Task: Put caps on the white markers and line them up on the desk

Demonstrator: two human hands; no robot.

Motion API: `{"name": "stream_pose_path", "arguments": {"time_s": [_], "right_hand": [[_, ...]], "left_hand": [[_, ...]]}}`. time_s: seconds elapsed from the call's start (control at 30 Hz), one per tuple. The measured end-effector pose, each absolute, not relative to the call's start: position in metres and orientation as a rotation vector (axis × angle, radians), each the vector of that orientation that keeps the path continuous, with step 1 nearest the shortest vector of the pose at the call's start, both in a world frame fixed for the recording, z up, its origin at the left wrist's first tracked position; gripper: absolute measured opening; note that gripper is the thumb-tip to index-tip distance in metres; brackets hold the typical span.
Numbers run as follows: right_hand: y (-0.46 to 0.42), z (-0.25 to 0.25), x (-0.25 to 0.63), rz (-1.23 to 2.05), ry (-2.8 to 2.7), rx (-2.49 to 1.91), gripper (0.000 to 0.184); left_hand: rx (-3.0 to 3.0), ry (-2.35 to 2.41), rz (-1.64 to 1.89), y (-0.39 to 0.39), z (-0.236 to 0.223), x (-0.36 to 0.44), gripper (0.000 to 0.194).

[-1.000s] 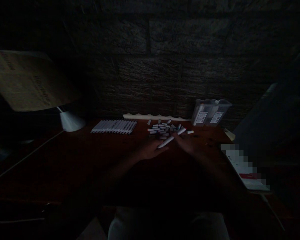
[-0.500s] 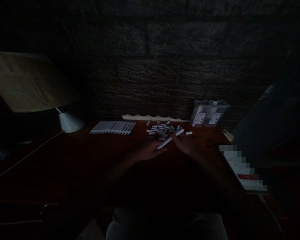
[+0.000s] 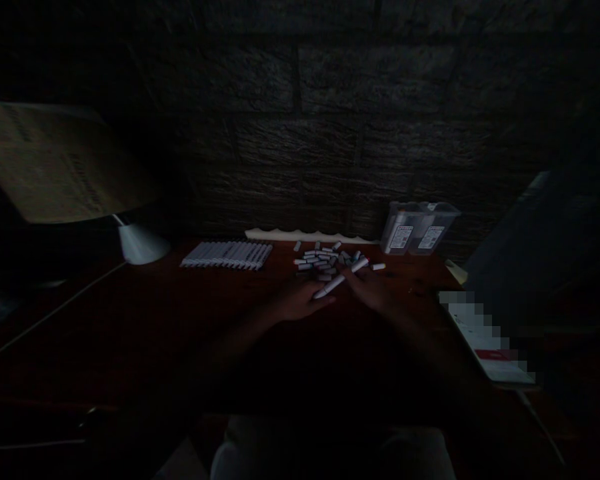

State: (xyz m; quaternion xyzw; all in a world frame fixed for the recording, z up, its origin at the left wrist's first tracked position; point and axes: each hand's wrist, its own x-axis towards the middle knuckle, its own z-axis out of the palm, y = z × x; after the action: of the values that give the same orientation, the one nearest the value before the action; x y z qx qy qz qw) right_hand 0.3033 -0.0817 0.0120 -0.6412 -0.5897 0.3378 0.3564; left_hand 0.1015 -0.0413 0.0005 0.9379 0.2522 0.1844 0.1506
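A white marker [image 3: 337, 285] with a reddish tip at its upper right end slants between my two hands. My left hand [image 3: 298, 300] is closed on its lower left end. Fingers of my right hand [image 3: 370, 289] pinch it nearer the upper end. Just behind the hands lies a loose pile of short white marker caps [image 3: 311, 260], some with coloured ends. One cap [image 3: 378, 267] rests apart, to the right of the pile. Further left, several white markers [image 3: 227, 254] lie side by side in a neat row. Dim light blurs the finger details.
Clear plastic boxes [image 3: 420, 228] with labels stand at the back right. A lamp with a paper-like shade [image 3: 65, 167] and pale base [image 3: 143, 245] is at the left. A partly blurred-out tablet-like thing [image 3: 480, 333] lies at the right edge. A brick wall [image 3: 310, 147] rises behind the wooden table [image 3: 180, 313].
Almost nothing differs. Both hands keep the marker in the same place, and the view has shifted very slightly.
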Motion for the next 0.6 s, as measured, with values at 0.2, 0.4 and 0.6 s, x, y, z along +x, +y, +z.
{"name": "stream_pose_path", "arguments": {"time_s": [0.2,0.4,0.6], "right_hand": [[-0.0803,0.0100,0.3040,0.833,-1.557,-1.627,0.046],[-0.0829,0.0152,0.3025,0.844,-1.573,-1.636,0.050],[-0.0823,0.0131,0.3030,0.831,-1.581,-1.625,0.050]], "left_hand": [[2.707,0.739,0.493,-0.0398,-0.0020,0.1011,0.033],[2.699,0.719,0.543,-0.0387,-0.0043,0.1005,0.029],[2.688,0.705,0.559,-0.0390,-0.0031,0.1013,0.030]]}}
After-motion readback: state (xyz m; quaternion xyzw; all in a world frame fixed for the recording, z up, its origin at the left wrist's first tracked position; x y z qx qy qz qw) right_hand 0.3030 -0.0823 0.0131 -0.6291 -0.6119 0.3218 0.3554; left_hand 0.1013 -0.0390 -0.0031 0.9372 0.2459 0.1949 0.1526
